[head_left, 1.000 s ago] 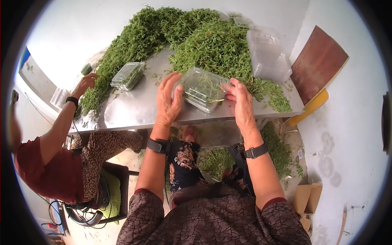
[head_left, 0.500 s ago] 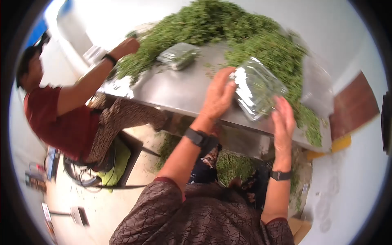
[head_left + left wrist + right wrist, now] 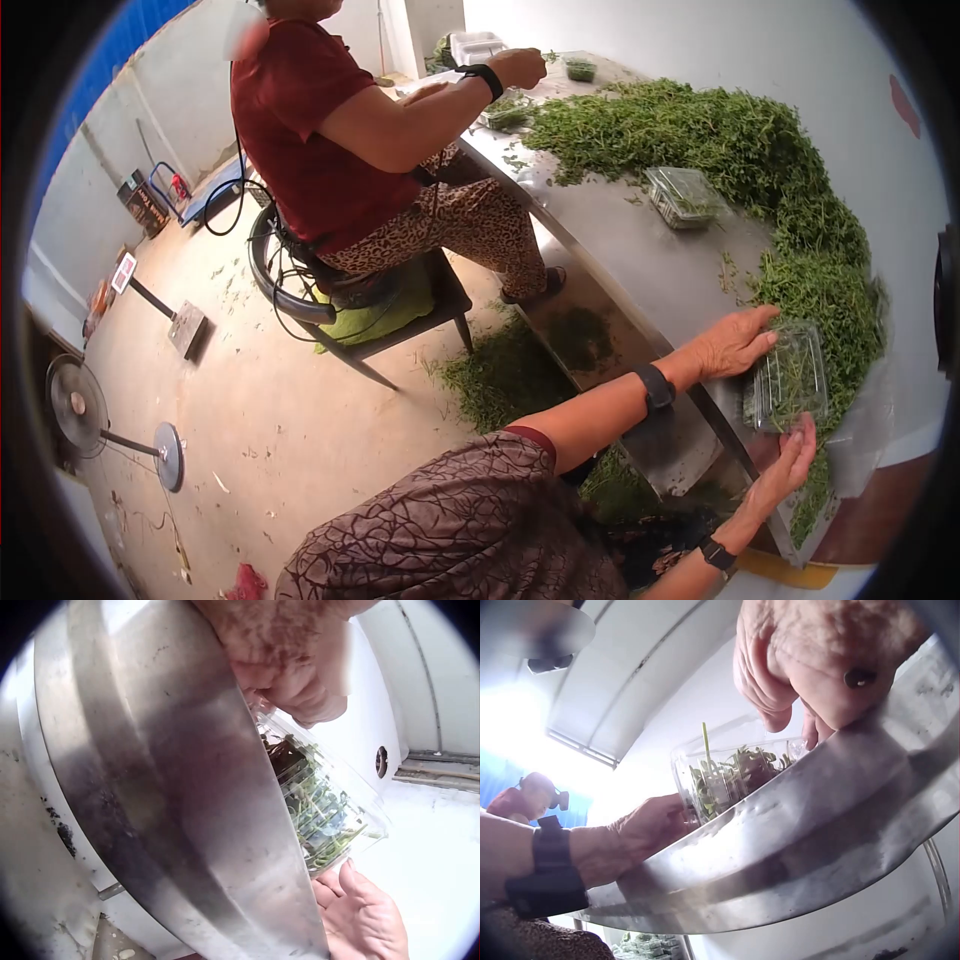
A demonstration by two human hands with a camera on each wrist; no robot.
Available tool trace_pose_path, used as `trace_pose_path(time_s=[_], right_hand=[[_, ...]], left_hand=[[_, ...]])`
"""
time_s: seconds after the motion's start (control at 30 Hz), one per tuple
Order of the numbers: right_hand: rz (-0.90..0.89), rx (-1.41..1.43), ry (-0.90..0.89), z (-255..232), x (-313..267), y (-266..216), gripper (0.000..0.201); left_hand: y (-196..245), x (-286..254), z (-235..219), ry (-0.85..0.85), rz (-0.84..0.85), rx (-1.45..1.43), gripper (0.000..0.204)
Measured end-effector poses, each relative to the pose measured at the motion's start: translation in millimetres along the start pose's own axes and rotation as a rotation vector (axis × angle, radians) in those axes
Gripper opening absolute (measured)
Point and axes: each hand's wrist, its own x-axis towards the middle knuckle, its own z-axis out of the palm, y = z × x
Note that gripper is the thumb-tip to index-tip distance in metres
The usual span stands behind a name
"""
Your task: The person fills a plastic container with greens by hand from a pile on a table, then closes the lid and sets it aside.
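Observation:
A clear plastic clamshell box (image 3: 792, 372) with green leafy sprigs inside lies near the table's front edge, lid down. My left hand (image 3: 732, 345) grips its left end, thumb and fingers at the corner. At the opposite end my right hand (image 3: 785, 472) pinches the edge with its fingertips. In the right wrist view a thin green stem (image 3: 706, 742) pokes up out of the box beside the lid. The metal table edge (image 3: 172, 787) hides the lower part of the box in the left wrist view.
A heap of greens (image 3: 720, 140) runs along the back of the metal table (image 3: 610, 225). Another filled box (image 3: 683, 197) stands farther left. Beyond it a seated person in a red shirt (image 3: 310, 110) works at the table. A floor fan (image 3: 78, 403) and a scale (image 3: 187, 330) stand behind.
The head view has swung left, so the table and box appear farther right. Both hands have stayed at the box, which has come down from a tilt and lies flatter.

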Motion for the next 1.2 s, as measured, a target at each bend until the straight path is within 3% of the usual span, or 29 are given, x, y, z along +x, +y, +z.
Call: trace_pose_path(time_s=[0.23, 0.33, 0.6, 0.73, 0.87, 0.97, 1.13, 1.2], right_hand=[[0.017, 0.019, 0.059, -9.2, -0.2, 9.4, 0.032], [0.042, 0.024, 0.172, -15.4, 2.0, 23.0, 0.035], [0.141, -0.034, 0.160, -17.5, 6.0, 22.4, 0.040], [0.059, 0.062, 0.170, -5.3, -5.8, 4.6, 0.036], [-0.031, 0.083, 0.113, 0.1, -11.1, -5.3, 0.021], [-0.064, 0.147, 0.120, 4.5, -13.4, -7.1, 0.021], [-0.177, -0.002, 0.148, 8.6, -13.9, -7.4, 0.025], [-0.353, -0.216, 0.166, 9.5, -13.8, -16.0, 0.028]], left_hand=[[-8.6, 1.7, 9.4, 0.097, 0.103, 0.004, 0.036], [-10.4, 3.4, 13.0, 0.091, 0.093, 0.030, 0.034], [-4.3, 1.9, 9.5, 0.080, 0.042, -0.032, 0.033], [-6.1, 0.7, 7.5, 0.086, 0.019, 0.009, 0.038], [6.6, 0.0, -3.5, 0.015, -0.150, 0.062, 0.039], [-4.3, -0.2, -1.1, 0.017, -0.124, 0.050, 0.041], [-5.2, 2.3, -2.0, 0.027, -0.115, 0.095, 0.039], [-6.7, 2.6, -1.5, 0.026, -0.116, 0.090, 0.038]])
